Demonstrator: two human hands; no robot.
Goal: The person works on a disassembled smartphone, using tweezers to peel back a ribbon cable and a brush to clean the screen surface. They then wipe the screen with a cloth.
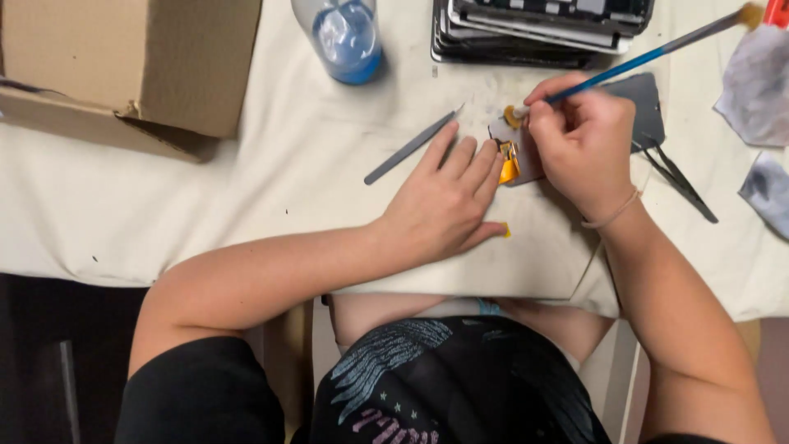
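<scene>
Right hand (585,148): fingers closed in a pen-style pinch on a thin brush (649,54) with a blue handle. The handle slants up and away to the right; the bristle end (514,115) points down-left and meets the top edge of a small grey flat part (526,152). The low grip near the tip suits fine, controlled strokes.

Left hand (444,197): fingers straight and together, pressed flat, grasping nothing. The fingertips rest on or right against the left edge of the grey part, beside an orange strip (509,163) attached to it, apparently pinning the piece so it does not slide under the brush. A small orange scrap (505,230) lies by the thumb.

Nearby loose tools: grey tweezers (411,148) just beyond the left fingertips, within reach; dark tweezers (678,177) to the right of the right wrist.

Further out: clear bottle with blue contents (345,37); stack of dark flat trays (534,29); open cardboard box (131,66) at far left; smudged grey cloths (760,82) at the right edge.

Surface: table covered in a cream cloth (246,205), lightly soiled around the work spot. The person sits close to its front edge; the room below the table is dark and hard to read.
</scene>
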